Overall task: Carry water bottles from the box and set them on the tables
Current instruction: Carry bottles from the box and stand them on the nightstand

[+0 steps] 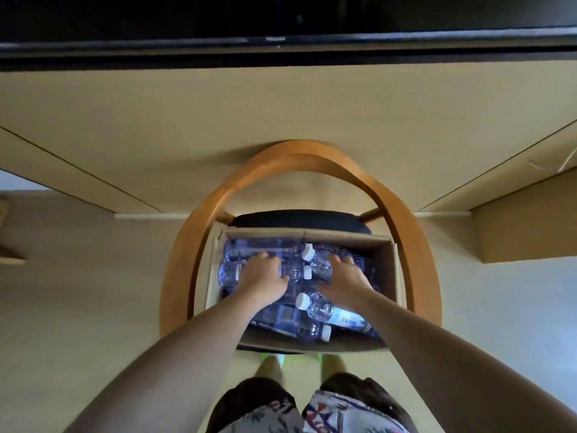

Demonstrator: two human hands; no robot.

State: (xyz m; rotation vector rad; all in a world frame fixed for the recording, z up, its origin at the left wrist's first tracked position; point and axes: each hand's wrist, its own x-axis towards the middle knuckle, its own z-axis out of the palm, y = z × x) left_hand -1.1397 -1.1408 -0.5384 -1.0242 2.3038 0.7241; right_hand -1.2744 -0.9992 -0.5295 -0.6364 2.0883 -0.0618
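You stand over an open cardboard box point(387, 270) that sits on the dark seat point(299, 218) of a chair with a curved wooden armrest hoop point(415, 245). The box is full of clear water bottles point(321, 307) with white caps, lying on their sides and piled across each other.

Your left hand point(263, 275) lies at about 9 o'clock inside the box, palm down, fingers curled over a bottle lying crosswise point(229, 271) whose cap points to 3 o'clock. The fingers wrap its body, but you cannot tell whether the grip is fully closed, since the underside is hidden.

Your right hand point(343, 279) lies at about 3 o'clock in the box, palm down, fingers spread over a tilted bottle point(318, 264) whose white cap points to 11 o'clock. It rests on the bottle with the thumb out toward 9 o'clock; whether it clasps the bottle cannot be told.

Toward 6 o'clock of both hands, two more bottles lie with caps showing, one capped end near your right wrist.

At 12 o'clock beyond the chair runs a beige table point(281, 114), and past it a dark screen point(281, 17) with a black frame.
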